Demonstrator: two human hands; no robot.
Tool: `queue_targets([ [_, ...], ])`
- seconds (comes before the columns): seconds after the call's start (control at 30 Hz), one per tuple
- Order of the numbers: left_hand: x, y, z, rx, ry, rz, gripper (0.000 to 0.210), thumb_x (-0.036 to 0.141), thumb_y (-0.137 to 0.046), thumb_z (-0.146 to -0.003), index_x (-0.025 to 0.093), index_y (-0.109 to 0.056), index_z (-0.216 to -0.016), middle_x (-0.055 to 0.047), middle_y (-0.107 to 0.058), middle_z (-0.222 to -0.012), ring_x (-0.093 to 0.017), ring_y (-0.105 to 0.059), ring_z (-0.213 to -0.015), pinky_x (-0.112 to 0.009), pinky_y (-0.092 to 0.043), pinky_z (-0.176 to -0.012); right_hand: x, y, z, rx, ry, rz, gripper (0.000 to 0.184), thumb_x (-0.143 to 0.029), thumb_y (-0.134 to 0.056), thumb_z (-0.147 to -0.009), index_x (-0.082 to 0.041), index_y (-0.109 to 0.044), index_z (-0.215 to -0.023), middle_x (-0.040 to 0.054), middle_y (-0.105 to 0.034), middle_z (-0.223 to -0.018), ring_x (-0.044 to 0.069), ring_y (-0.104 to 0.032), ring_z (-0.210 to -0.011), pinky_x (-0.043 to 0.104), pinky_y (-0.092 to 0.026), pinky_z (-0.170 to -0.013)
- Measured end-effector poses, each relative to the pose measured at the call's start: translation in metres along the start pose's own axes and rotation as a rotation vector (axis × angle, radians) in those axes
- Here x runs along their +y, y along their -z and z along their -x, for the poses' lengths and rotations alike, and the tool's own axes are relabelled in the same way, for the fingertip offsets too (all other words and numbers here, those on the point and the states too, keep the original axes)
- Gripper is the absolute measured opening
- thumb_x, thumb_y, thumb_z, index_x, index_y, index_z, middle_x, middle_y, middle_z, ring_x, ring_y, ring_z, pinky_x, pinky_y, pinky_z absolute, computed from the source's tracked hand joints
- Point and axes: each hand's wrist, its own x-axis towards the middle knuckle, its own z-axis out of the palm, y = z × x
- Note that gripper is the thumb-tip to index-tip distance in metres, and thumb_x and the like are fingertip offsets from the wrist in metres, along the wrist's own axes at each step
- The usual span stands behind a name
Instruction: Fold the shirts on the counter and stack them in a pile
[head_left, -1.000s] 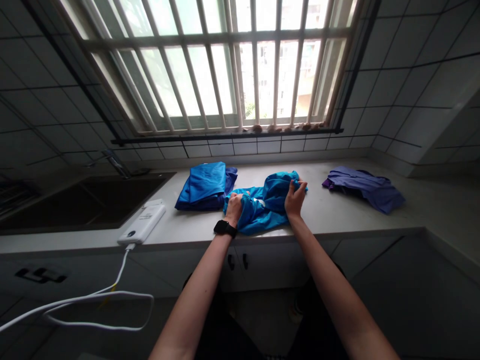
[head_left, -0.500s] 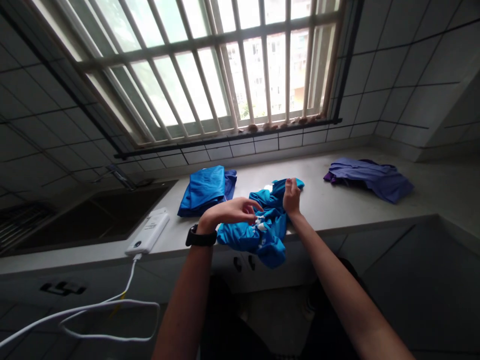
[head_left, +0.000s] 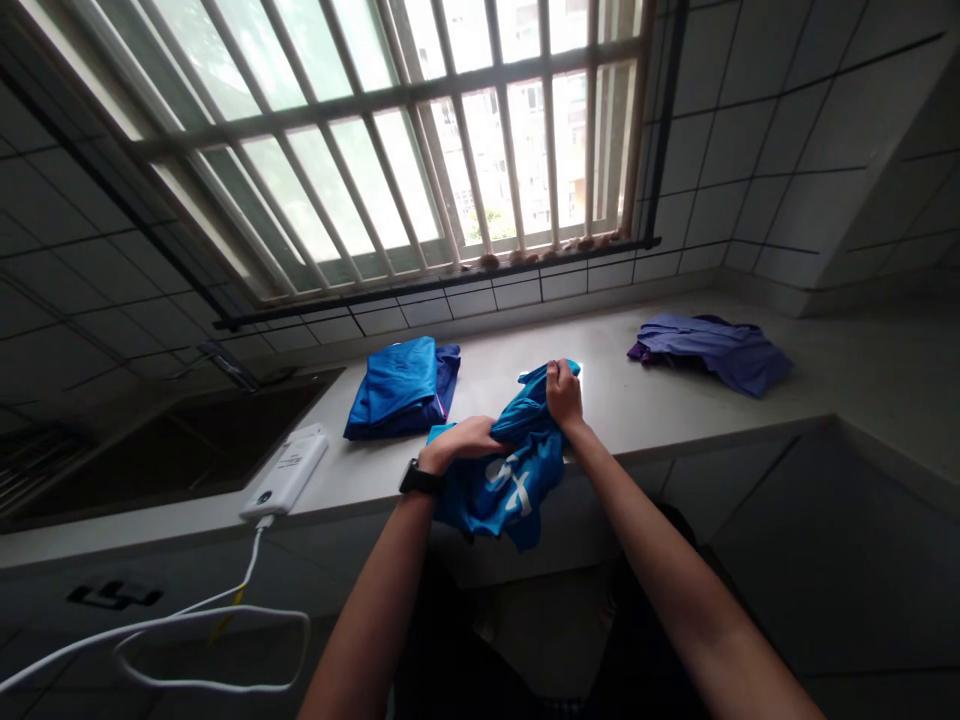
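Observation:
A crumpled blue shirt [head_left: 491, 490] with white print lies at the counter's front edge, its lower part hanging over. My right hand [head_left: 564, 392] is closed around a bunched part of it at the far end. At the near left side, my left hand [head_left: 471, 438] grips the fabric; its fingertips are hidden by the cloth. Between the two hands the cloth is drawn into folds. A black watch [head_left: 421, 478] is on my left wrist.
A folded pile of blue clothes [head_left: 397, 385] lies to the left on the counter [head_left: 607, 340]. Rumpled purple clothing [head_left: 712, 350] is at the right. A white power strip [head_left: 285, 475] with a cable [head_left: 217, 612] stands beside the dark sink [head_left: 180, 440].
My left hand, earlier held above the shirt with fingers apart, now grips it. The cloth between my hands is stretched, and more white print shows. The view has shifted slightly right.

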Motion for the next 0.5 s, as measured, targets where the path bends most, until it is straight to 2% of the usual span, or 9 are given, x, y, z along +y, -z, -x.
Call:
queue_targets([
  [0.07,0.003,0.014,0.024,-0.123,-0.015,0.114,0.038,0.056,-0.072,-0.082,0.018,-0.073,-0.082,-0.001,-0.072,-0.075,-0.021,-0.064,-0.072,-0.028,-0.049,-0.067,-0.007,0.008,-0.006,0.02,-0.029,-0.019,0.032,-0.046,-0.044,-0.099,-0.029,-0.042,-0.072,0.0015,-0.056,-0.066,0.024,-0.056,-0.069,0.036,-0.045,-0.076],
  [0.1,0.004,0.022,0.034,-0.135,-0.026,0.183,0.041,0.058,-0.072,-0.082,0.018,-0.073,-0.085,-0.001,-0.072,-0.076,-0.02,-0.064,-0.073,-0.027,-0.049,-0.066,-0.011,0.012,-0.009,0.016,-0.036,-0.068,0.032,-0.046,-0.043,-0.099,-0.028,-0.043,-0.072,0.0033,-0.061,-0.07,0.024,-0.058,-0.073,0.036,-0.046,-0.079],
  [0.17,0.008,0.036,0.049,-0.071,-0.076,0.324,0.043,0.058,-0.074,-0.081,0.017,-0.074,-0.094,-0.002,-0.074,-0.085,-0.021,-0.065,-0.078,-0.027,-0.051,-0.068,-0.023,0.022,-0.017,-0.062,-0.04,-0.222,0.032,-0.049,-0.042,-0.1,-0.027,-0.048,-0.076,0.0057,-0.069,-0.08,0.023,-0.061,-0.08,0.035,-0.048,-0.082],
  [0.23,0.012,0.046,0.054,0.081,-0.137,0.431,0.042,0.056,-0.076,-0.079,0.017,-0.073,-0.094,-0.003,-0.074,-0.088,-0.021,-0.065,-0.081,-0.029,-0.052,-0.071,-0.037,0.03,-0.025,-0.204,-0.038,-0.333,0.033,-0.054,-0.044,-0.099,-0.026,-0.049,-0.082,0.0044,-0.069,-0.082,0.022,-0.062,-0.08,0.034,-0.049,-0.08],
  [0.3,0.016,0.052,0.051,0.28,-0.16,0.478,0.04,0.055,-0.075,-0.078,0.017,-0.07,-0.087,-0.003,-0.072,-0.084,-0.021,-0.064,-0.079,-0.03,-0.052,-0.071,-0.051,0.037,-0.033,-0.282,-0.018,-0.292,0.036,-0.059,-0.047,-0.098,-0.027,-0.047,-0.082,0.0007,-0.063,-0.074,0.02,-0.059,-0.075,0.032,-0.048,-0.075],
  [0.33,0.017,0.054,0.048,0.392,-0.147,0.473,0.038,0.055,-0.073,-0.078,0.017,-0.068,-0.083,-0.003,-0.07,-0.08,-0.021,-0.063,-0.077,-0.03,-0.051,-0.07,-0.057,0.041,-0.037,-0.272,0.006,-0.227,0.037,-0.06,-0.048,-0.097,-0.027,-0.046,-0.081,-0.0009,-0.058,-0.071,0.019,-0.057,-0.072,0.031,-0.048,-0.074],
  [0.4,0.018,0.056,0.042,0.617,-0.082,0.423,0.034,0.052,-0.072,-0.078,0.019,-0.063,-0.078,-0.001,-0.065,-0.075,-0.02,-0.06,-0.074,-0.029,-0.048,-0.067,-0.07,0.049,-0.044,-0.171,0.076,-0.085,0.038,-0.061,-0.052,-0.097,-0.027,-0.045,-0.08,-0.0016,-0.053,-0.071,0.02,-0.056,-0.074,0.032,-0.048,-0.075],
  [0.47,0.018,0.055,0.04,0.796,-0.008,0.383,0.03,0.046,-0.073,-0.075,0.02,-0.058,-0.077,0.001,-0.061,-0.071,-0.018,-0.058,-0.072,-0.028,-0.046,-0.065,-0.08,0.058,-0.048,-0.048,0.14,-0.009,0.037,-0.062,-0.058,-0.094,-0.026,-0.05,-0.088,0.0003,-0.056,-0.08,0.021,-0.06,-0.083,0.033,-0.049,-0.079],
  [0.5,0.019,0.054,0.04,0.842,0.008,0.398,0.031,0.044,-0.074,-0.073,0.021,-0.055,-0.079,0.002,-0.06,-0.071,-0.017,-0.058,-0.071,-0.027,-0.045,-0.065,-0.085,0.063,-0.049,-0.042,0.159,-0.001,0.039,-0.063,-0.063,-0.091,-0.025,-0.054,-0.095,0.0015,-0.059,-0.085,0.023,-0.062,-0.088,0.034,-0.05,-0.081],
])
